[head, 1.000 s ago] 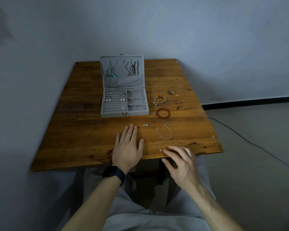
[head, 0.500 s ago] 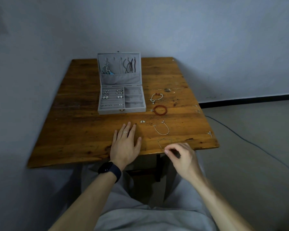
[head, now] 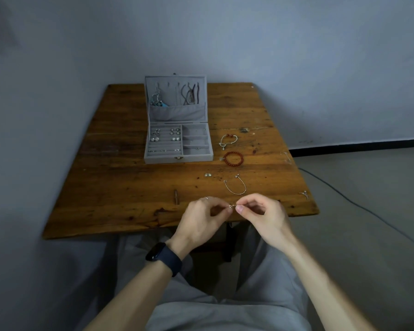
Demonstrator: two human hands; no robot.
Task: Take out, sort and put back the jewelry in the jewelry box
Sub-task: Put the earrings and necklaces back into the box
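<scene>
The left hand and right hand meet over the near edge of the brown wooden worktop, each pinching 1 end of a thin silver clasp piece. The open grey fabric jewelry box stands further back.

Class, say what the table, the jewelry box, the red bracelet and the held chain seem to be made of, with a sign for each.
Table: wood, worn brown finish; grain and plank seams show.
Jewelry box: grey matte fabric, likely velvet; no shine.
Red bracelet: round glossy beads, stone or glass, unclear.
Chain: thin, silvery, probably metal.
</scene>
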